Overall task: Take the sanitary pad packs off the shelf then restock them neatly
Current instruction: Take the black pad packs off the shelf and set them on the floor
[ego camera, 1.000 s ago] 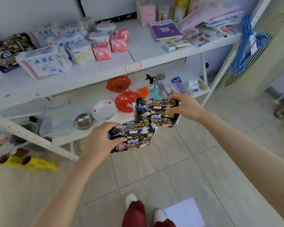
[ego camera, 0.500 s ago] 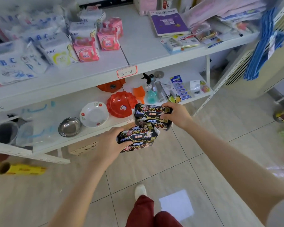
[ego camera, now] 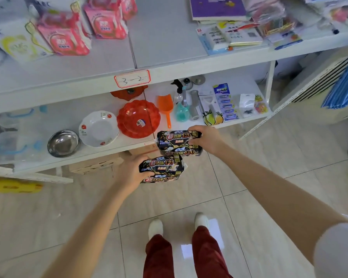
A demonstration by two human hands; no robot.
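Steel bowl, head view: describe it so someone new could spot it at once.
Start at the white rack's lower shelf, the one under the 3-2 tag. Near its front edge, the steel bowl sits left of the white dish and the red plastic bowl. It alone is shiny bare metal.

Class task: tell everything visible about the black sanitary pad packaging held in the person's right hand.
The glossy black plastic pad packaging carries gold floral print and red lettering reading 420, shown twice, so possibly two stacked packs. The right hand grips its right end, holding it level in front of the lower white shelf.
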